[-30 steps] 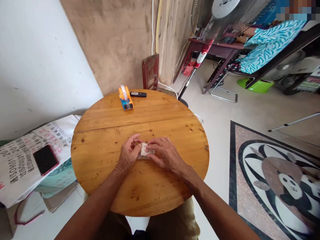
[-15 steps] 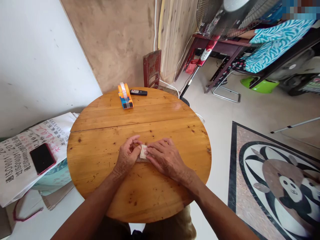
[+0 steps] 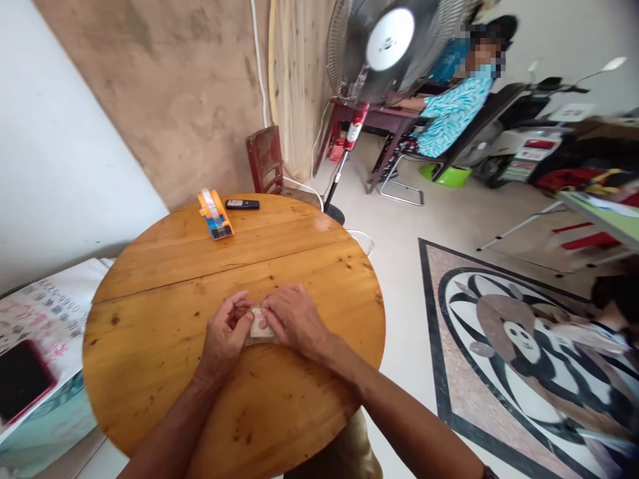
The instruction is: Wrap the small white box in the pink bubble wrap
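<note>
Both of my hands meet over a small whitish packet [image 3: 259, 326] with faint reddish marks, lying on the round wooden table [image 3: 164, 346]. My left hand [image 3: 227, 329] pinches its left edge between thumb and curled fingers. From the right, my right hand [image 3: 294, 322] closes its thumb and fingers on the packet's upper right side, hiding part of it. A clear-looking strip shows along the lower edge; I cannot tell what it is. Farther back on the table stand an orange and blue tape dispenser [image 3: 215, 214] and a black remote-like device [image 3: 242, 204].
A phone [image 3: 22, 382] rests on white sacks [image 3: 54, 313] left of the table. Behind the table are a wooden chair [image 3: 264, 159] and a standing fan [image 3: 357, 126]. A person [image 3: 454, 120] sits at a far desk. Another person's dark head [image 3: 616, 299] shows at right.
The view has swung right and up, bringing a scooter and a green-topped table into sight. My hands stay on the packet; the right fingers have shifted slightly, baring more of its lower part.
</note>
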Motion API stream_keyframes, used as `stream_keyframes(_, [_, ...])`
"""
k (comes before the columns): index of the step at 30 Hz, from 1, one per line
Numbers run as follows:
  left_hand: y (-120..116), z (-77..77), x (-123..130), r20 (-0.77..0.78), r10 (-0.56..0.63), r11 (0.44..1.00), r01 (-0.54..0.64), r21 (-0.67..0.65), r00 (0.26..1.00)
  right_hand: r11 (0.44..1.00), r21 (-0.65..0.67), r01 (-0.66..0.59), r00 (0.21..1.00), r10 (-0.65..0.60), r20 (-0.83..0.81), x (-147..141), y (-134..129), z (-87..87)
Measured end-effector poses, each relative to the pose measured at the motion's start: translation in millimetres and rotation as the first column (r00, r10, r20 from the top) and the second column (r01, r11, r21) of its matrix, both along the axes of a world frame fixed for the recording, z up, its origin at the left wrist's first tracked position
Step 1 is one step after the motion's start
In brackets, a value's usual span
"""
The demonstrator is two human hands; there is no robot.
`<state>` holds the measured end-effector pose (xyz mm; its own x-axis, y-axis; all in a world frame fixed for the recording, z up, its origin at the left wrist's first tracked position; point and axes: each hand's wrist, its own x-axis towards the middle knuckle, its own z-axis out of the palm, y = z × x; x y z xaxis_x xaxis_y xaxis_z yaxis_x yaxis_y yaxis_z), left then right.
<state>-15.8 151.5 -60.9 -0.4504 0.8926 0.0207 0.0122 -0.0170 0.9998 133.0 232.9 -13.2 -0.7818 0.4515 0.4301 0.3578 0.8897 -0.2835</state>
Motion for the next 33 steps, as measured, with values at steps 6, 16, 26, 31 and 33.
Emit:
stream_keyframes(6, [3.3, 0.9, 2.5, -0.048, 0.011, 1.000, -0.012, -0.023, 0.999, 0.964, -0.264, 0.025, 1.000, -0.020, 0.022, -7.4, 26.6, 11.8])
stream_keyframes(16, [2.9, 5.5, 3.5, -0.130, 0.008, 1.000, -0.010, -0.018, 0.992, 0.706, -0.695, -0.138, 0.981, 0.001, -0.194, -6.6, 36.5, 1.5])
stream_keyframes(26, [0.9, 11.3, 3.6, -0.176, -0.005, 0.999, -0.003, -0.044, 0.984, 0.776, -0.582, -0.242, 0.964, 0.261, -0.053, 21.5, 39.0, 13.0])
stream_keyframes(31, [-0.6, 13.9, 4.8, -0.231, -0.009, 0.998, -0.004, -0.060, 0.973, 0.788, -0.553, -0.272, 0.961, 0.198, -0.191, 8.1, 37.2, 1.1])
stream_keyframes(33, [-2.0, 13.8, 5.2, -0.313, -0.004, 0.998, -0.014, -0.055, 0.950, 0.783, -0.558, -0.276, 0.954, 0.154, -0.256, 4.0, 37.2, -3.3])
